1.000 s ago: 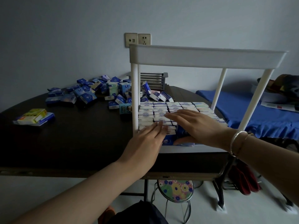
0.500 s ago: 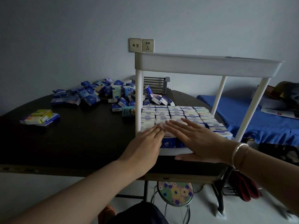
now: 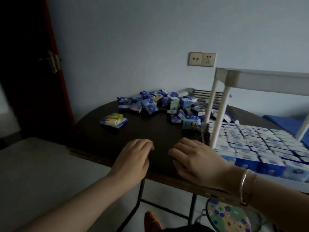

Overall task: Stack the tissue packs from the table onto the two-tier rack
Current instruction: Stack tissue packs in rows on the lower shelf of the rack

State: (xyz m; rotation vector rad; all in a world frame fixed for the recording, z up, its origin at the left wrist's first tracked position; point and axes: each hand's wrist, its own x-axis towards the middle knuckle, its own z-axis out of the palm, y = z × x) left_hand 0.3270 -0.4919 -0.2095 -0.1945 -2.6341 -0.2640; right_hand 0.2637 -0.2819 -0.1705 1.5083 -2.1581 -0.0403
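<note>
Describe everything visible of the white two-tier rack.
The white two-tier rack stands on the dark table at the right, partly cut off by the frame edge. Slim round white posts carry a flat, plastic-looking upper tier; nothing shows on it from this low angle. The lower tier is packed with upright tissue packs in tight rows. Neither hand touches it.

Dim, bluish room light (soft motion blur), wide-angle bending at edges.

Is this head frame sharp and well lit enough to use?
Head view: dim, bluish room light, so the dark table swallows detail; motion blur smears the rack posts and the loose tissue packs; wide-angle bending tilts the door at left; both hands stay fairly readable.
</note>
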